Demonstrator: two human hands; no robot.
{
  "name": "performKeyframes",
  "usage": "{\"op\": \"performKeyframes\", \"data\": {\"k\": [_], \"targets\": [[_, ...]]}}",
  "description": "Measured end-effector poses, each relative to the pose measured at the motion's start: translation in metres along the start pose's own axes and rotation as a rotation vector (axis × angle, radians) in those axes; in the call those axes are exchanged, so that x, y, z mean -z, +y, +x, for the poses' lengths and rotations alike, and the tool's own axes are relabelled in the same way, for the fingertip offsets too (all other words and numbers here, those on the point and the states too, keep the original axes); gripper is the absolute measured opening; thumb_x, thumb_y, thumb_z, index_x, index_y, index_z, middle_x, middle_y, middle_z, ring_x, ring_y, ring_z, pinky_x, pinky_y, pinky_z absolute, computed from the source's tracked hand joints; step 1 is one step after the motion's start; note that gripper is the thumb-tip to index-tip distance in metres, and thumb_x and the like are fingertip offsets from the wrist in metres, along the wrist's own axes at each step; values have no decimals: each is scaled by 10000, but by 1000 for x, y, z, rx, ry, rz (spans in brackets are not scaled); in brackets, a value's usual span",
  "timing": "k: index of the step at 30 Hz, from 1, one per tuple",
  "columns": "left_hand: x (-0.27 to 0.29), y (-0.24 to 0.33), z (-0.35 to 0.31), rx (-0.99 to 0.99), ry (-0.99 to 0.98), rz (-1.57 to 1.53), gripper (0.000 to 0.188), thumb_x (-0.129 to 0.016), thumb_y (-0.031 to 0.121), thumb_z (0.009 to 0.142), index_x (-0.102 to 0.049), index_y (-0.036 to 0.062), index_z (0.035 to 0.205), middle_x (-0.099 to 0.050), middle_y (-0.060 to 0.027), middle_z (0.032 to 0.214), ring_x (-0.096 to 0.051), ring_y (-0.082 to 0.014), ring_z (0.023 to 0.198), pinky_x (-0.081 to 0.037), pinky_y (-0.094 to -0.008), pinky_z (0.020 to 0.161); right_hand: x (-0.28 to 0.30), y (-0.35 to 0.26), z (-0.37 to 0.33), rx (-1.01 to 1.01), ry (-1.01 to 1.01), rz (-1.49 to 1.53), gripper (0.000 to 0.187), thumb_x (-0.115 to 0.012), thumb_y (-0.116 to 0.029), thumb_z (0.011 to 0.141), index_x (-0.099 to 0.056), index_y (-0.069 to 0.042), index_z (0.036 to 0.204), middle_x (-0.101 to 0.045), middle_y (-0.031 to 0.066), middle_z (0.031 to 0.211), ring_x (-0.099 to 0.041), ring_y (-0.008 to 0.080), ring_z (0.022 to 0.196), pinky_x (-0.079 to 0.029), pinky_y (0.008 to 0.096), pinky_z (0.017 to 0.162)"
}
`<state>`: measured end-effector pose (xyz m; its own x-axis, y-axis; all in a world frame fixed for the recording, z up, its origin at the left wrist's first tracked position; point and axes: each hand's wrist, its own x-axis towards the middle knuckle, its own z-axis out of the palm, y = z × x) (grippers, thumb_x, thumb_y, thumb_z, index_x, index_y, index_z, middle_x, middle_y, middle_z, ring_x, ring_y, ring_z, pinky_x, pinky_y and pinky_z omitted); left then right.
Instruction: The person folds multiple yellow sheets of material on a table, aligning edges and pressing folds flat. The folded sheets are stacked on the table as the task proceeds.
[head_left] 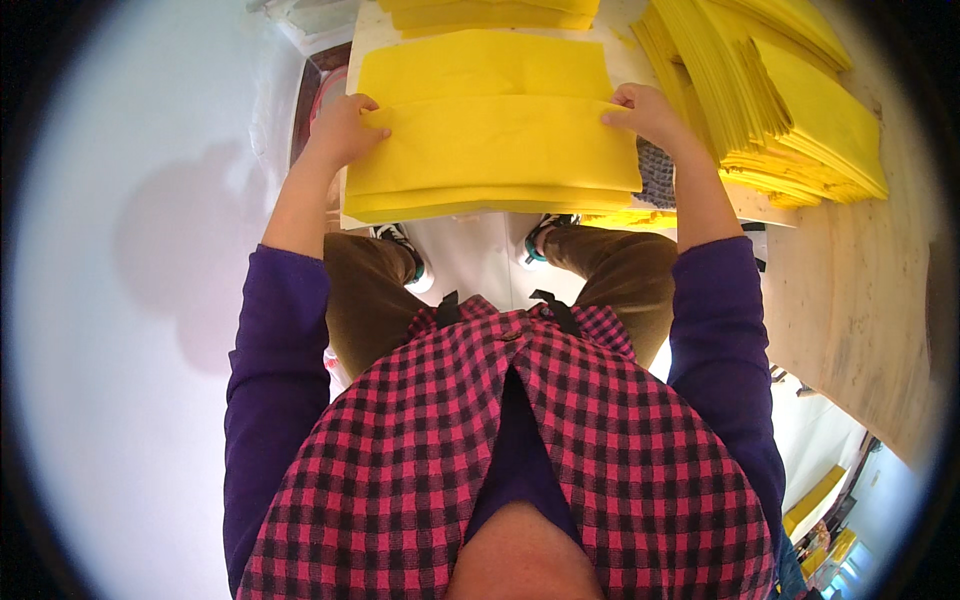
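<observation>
A wide yellow fabric piece (500, 140) lies in front of me on layered yellow pieces of the same kind. Its upper edge runs straight across, and another yellow layer (480, 65) shows beyond it. My left hand (345, 130) pinches the left end of that edge between thumb and fingers. At the opposite end, my right hand (648, 115) has the corner in a similar pinch. Close by the right wrist, a dark grey textured cloth (655, 175) sticks out from beside the yellow layers.
Tall, uneven stacks of yellow fabric (725, 90) crowd the table on the right. Another yellow pile (490, 16) sits at the far edge. A pale wooden tabletop (835, 290) stretches along my right side. A white wall (130, 300) stands close on the left.
</observation>
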<state>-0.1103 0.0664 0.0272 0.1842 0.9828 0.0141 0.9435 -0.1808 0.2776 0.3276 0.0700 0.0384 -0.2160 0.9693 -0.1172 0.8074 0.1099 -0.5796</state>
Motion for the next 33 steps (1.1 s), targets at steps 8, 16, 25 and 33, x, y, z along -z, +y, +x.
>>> {"op": "performKeyframes", "data": {"k": [8, 16, 25, 33], "targets": [[5, -18, 6, 100, -190, -540, 238, -726, 144, 745, -645, -10, 908, -644, -49, 836, -588, -131, 772, -462, -286, 698, 6, -7, -17, -174, -38, 360, 262, -741, -225, 775, -672, -41, 948, -651, 33, 873, -593, 154, 797, -454, 294, 753], [11, -14, -12, 249, -145, -1034, 170, -708, 124, 817, -611, 76, 948, -640, -5, 848, -585, -117, 783, -456, -268, 714, -9, -13, -37, -211, 120, 1004, 385, -724, -171, 835, -566, -4, 1144, -646, 94, 1006, -629, 182, 901, -508, 298, 797], [8, 0, -21, 427, -196, -1549, 287, -608, 114, 899, -578, 14, 1166, -655, -89, 1089, -634, -184, 979, -505, -307, 868, -30, -4, -28, -235, 199, 1219, 365, -664, -131, 880, -535, 14, 1189, -644, 131, 1066, -649, 212, 922, -553, 357, 792], [11, 6, -29, 496, -212, -1536, 307, -576, 121, 920, -558, -25, 1189, -644, -117, 1118, -633, -208, 1007, -510, -313, 883, -34, -1, -27, -223, 193, 1247, 357, -657, -136, 885, -542, 18, 1187, -646, 120, 1073, -645, 206, 930, -541, 344, 805]]}}
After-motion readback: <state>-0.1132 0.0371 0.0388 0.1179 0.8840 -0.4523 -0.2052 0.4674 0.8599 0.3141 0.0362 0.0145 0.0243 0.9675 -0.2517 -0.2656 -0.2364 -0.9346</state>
